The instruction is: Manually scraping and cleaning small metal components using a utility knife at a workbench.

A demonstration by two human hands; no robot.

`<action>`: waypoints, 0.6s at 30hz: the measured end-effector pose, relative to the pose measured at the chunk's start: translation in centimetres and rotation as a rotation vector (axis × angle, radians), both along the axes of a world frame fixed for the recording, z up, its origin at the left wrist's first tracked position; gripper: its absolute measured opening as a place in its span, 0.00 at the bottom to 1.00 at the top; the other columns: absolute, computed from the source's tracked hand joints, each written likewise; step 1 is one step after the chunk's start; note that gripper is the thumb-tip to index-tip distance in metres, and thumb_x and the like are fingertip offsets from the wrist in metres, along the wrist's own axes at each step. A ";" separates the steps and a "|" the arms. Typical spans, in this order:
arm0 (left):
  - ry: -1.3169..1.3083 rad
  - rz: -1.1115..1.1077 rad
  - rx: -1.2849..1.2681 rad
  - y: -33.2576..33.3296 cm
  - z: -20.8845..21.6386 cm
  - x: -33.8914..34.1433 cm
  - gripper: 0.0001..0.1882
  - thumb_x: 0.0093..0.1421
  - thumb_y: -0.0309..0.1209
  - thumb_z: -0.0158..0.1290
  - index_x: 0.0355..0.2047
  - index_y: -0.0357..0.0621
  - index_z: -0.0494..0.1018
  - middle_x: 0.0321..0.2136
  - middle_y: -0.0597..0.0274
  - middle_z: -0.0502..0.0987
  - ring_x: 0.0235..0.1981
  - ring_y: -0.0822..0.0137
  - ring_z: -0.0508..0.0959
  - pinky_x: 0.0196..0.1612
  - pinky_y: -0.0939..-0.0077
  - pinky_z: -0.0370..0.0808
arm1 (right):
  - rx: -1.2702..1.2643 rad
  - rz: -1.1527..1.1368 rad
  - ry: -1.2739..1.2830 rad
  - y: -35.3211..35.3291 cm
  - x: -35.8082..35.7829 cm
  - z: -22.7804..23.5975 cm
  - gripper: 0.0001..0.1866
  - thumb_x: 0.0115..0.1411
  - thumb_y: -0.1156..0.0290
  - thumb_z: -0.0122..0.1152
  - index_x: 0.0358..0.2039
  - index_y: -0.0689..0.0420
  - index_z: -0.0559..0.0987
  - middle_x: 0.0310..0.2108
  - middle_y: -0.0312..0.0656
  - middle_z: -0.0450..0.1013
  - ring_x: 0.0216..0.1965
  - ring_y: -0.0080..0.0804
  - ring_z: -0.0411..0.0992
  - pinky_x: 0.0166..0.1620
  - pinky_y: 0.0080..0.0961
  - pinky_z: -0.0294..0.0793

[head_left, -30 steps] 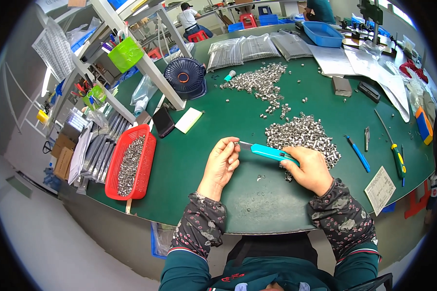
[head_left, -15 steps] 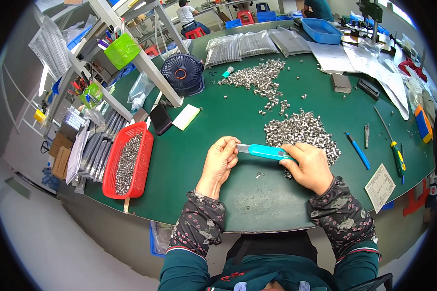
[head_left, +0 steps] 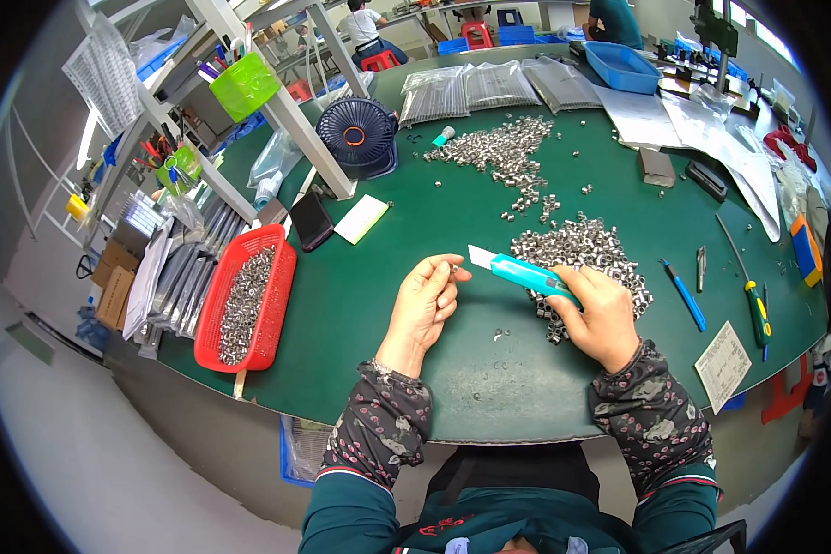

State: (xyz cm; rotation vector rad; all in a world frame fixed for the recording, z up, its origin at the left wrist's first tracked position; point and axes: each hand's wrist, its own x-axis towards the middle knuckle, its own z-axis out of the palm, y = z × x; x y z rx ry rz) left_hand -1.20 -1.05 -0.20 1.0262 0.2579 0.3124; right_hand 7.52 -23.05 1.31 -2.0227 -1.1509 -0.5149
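My right hand (head_left: 600, 314) is wrapped around a turquoise utility knife (head_left: 529, 275). Its bare blade points up and left, toward my left hand (head_left: 425, 305). Thumb and forefinger of that left hand are pinched on a small metal ring (head_left: 453, 269), mostly hidden by the fingertips. A little space separates the blade tip from those fingers. Just behind the knife, a dense pile of small metal rings (head_left: 586, 254) lies on the green table (head_left: 360, 305). A looser spread of rings (head_left: 499, 152) lies farther back.
At left stands a red basket (head_left: 280, 314) of metal rings, near a phone (head_left: 311, 222) and a dark fan (head_left: 356, 137). To the right lie a blue-handled tool (head_left: 686, 300), a screwdriver (head_left: 757, 309) and a paper slip (head_left: 722, 366). Plastic bags (head_left: 503, 85) line the back.
The knife blade has come away from my left fingertips, and the knife has tilted, its tip now higher. My right hand has shifted slightly right. The whole view has moved a little.
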 end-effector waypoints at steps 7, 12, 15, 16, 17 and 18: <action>-0.056 -0.026 -0.029 0.0 0.0 0.1 0.10 0.61 0.29 0.45 0.41 0.40 0.67 0.27 0.63 0.69 0.15 0.83 0.59 0.13 0.93 0.54 | -0.017 0.049 0.050 0.0 0.1 -0.3 0.14 0.49 0.66 0.60 0.36 0.55 0.74 0.20 0.40 0.66 0.22 0.39 0.68 0.25 0.33 0.66; -0.071 -0.013 -0.009 0.3 -0.3 0.1 0.07 0.60 0.28 0.46 0.38 0.41 0.67 0.26 0.65 0.69 0.14 0.84 0.58 0.13 0.93 0.53 | -0.043 0.091 0.136 0.0 0.2 -0.6 0.14 0.50 0.64 0.58 0.36 0.55 0.74 0.20 0.41 0.68 0.23 0.40 0.69 0.26 0.34 0.67; -0.083 -0.024 -0.008 0.3 -0.4 0.1 0.06 0.60 0.27 0.47 0.37 0.41 0.67 0.26 0.65 0.69 0.14 0.84 0.57 0.13 0.93 0.53 | -0.057 0.119 0.211 0.0 0.2 -0.7 0.14 0.51 0.63 0.57 0.37 0.56 0.75 0.22 0.42 0.70 0.25 0.41 0.71 0.27 0.35 0.68; -0.087 -0.020 -0.006 0.3 -0.5 0.1 0.06 0.60 0.27 0.47 0.37 0.41 0.67 0.26 0.65 0.69 0.14 0.84 0.57 0.13 0.93 0.52 | -0.067 0.129 0.237 0.0 0.2 -0.7 0.14 0.51 0.63 0.57 0.37 0.56 0.75 0.23 0.43 0.70 0.25 0.41 0.71 0.28 0.35 0.68; -0.087 -0.021 -0.006 0.3 -0.5 0.1 0.06 0.60 0.27 0.47 0.37 0.41 0.67 0.26 0.65 0.69 0.14 0.84 0.57 0.13 0.93 0.52 | -0.076 0.138 0.264 0.0 0.3 -0.7 0.14 0.51 0.63 0.57 0.37 0.56 0.75 0.23 0.43 0.71 0.26 0.42 0.71 0.28 0.36 0.68; -0.080 -0.013 0.014 0.2 -0.4 0.1 0.06 0.60 0.27 0.47 0.37 0.41 0.68 0.26 0.66 0.68 0.14 0.84 0.57 0.13 0.93 0.52 | -0.077 0.137 0.264 0.0 0.3 -0.7 0.14 0.51 0.63 0.57 0.37 0.56 0.75 0.23 0.43 0.71 0.26 0.42 0.71 0.28 0.36 0.68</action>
